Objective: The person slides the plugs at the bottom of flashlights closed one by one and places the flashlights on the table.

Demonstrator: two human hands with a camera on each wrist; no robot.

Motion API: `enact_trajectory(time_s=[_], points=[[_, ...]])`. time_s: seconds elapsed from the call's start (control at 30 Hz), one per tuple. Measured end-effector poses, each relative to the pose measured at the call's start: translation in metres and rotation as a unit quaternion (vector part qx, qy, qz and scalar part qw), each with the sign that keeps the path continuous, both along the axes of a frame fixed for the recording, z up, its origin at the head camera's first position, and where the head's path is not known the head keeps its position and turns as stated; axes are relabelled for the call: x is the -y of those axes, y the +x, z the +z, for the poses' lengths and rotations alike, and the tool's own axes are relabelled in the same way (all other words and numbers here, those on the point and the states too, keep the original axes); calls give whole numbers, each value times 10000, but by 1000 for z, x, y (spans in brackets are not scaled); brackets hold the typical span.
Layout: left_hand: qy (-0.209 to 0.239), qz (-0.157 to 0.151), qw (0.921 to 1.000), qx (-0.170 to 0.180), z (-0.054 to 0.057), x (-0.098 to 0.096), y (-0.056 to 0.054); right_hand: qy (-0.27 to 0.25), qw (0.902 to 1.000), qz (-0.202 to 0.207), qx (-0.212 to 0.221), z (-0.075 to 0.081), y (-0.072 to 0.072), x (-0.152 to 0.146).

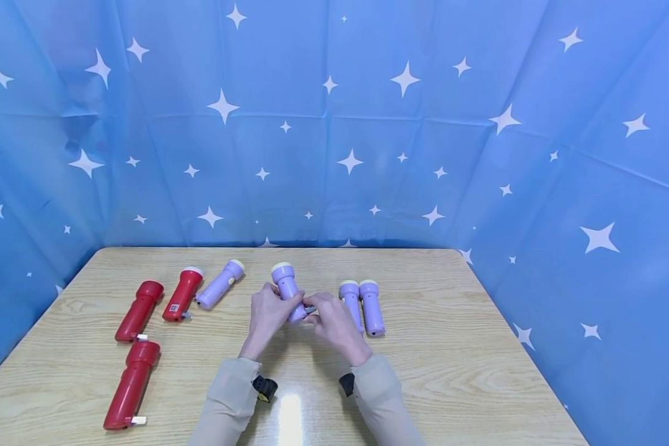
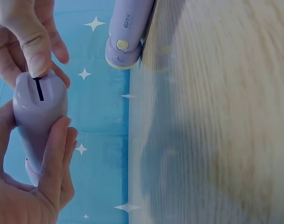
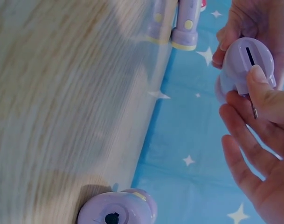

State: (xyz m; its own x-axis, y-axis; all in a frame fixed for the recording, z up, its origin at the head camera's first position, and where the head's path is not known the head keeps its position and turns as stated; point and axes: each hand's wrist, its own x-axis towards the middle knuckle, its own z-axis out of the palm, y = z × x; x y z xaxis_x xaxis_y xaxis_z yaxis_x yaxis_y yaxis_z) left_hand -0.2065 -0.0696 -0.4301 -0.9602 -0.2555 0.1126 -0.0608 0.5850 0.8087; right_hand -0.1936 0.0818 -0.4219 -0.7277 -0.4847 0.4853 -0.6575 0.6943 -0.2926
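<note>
A purple flashlight (image 1: 285,285) with a pale rim is held up over the table, its head pointing toward the far side. My left hand (image 1: 269,314) grips its body from the left. The right hand (image 1: 334,317) is at the tail end, thumb pressed beside a dark slot (image 2: 39,89) and a finger underneath, pinching that end. From the tail juts a thin metal prong (image 3: 254,108), seen in the right wrist view. In the head view, this plug (image 1: 310,310) looks grey next to the right fingers.
On the left of the wooden table (image 1: 468,384) lie three red flashlights, the nearest one (image 1: 134,384) with a white plug sticking out. Beside them is another purple flashlight (image 1: 221,284). Two more purple flashlights (image 1: 373,310) lie side by side near the right hand. A starry blue curtain (image 1: 334,142) hangs behind.
</note>
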Motion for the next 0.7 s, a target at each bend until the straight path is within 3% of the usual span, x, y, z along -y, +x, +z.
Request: enact_trajectory(time_s=[0.7], points=[[45,26,10000,61,2,-1,2,-13,9999,-104,87,-1,0,1]])
